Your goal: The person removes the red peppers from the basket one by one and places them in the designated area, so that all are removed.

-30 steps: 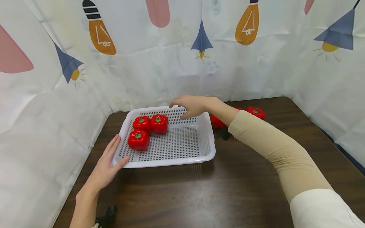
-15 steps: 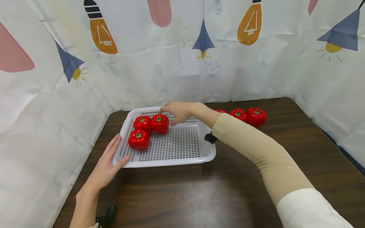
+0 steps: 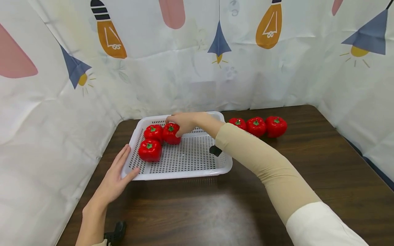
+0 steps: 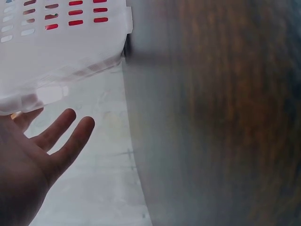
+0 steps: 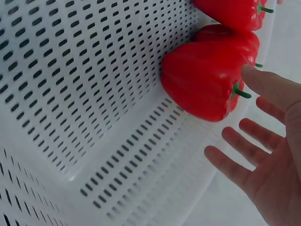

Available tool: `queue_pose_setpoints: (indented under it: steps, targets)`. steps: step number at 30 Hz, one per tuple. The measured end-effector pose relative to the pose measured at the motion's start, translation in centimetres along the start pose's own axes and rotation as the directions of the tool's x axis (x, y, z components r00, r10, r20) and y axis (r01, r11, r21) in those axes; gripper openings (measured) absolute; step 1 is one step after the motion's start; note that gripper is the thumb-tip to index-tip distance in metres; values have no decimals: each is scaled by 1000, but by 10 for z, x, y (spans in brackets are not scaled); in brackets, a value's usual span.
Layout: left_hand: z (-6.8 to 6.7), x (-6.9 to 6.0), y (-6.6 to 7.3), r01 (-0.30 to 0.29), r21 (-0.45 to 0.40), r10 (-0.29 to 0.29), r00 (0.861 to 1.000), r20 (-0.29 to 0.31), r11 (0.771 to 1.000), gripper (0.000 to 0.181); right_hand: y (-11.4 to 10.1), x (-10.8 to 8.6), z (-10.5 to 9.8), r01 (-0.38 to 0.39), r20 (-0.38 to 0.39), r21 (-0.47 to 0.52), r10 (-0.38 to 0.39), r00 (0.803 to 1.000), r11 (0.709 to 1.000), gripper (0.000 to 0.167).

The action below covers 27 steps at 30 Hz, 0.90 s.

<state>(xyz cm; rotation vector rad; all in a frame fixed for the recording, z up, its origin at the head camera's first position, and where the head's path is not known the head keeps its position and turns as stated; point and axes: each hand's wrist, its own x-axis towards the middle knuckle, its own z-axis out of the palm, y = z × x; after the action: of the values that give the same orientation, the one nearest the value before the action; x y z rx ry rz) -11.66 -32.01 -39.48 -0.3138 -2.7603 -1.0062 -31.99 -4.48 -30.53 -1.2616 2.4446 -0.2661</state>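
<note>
Three red peppers stand in the left part of a white perforated basket (image 3: 197,176): one at the front (image 3: 149,151), one behind it (image 3: 153,132) and one to the right (image 3: 171,135). My right hand (image 3: 184,122) reaches over the basket's back to the right-hand pepper, thumb at its right side. In the right wrist view the fingers of this hand (image 5: 270,155) are spread around that pepper (image 5: 202,80), not curled round it. My left hand (image 3: 112,182) rests with spread fingers on the basket's left rim; the left wrist view shows it (image 4: 33,160) beside the basket wall (image 4: 56,56).
On the brown table (image 3: 191,212), right of the basket, three more red peppers stand in a row: one near the basket (image 3: 238,123), a middle one (image 3: 256,126) and a right one (image 3: 275,126). A white patterned curtain (image 3: 172,78) hangs behind.
My right hand has moved left across the basket to the right-hand pepper, and its arm now uncovers the peppers on the table. My left hand has stayed on the rim.
</note>
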Motion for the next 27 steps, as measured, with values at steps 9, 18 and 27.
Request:
queue_pose_setpoints:
  steps: [9, 18, 27]
  targets:
    - [-1, -1, -1, 1, 7, -1, 1000, 6, 1000, 89, -4, 11, 10, -21, -7, -26, 21, 1000, 999, 64]
    - [-1, 1, 0, 5, 1, -5, 1000, 10, 1000, 89, -6, 16, 13, -47, 6, -27, 47, 999, 999, 71]
    - [-1, 3, 1, 2, -3, -2, 1000, 10, 1000, 89, -10, 22, 17, -64, -10, -68, 63, 998, 996, 72]
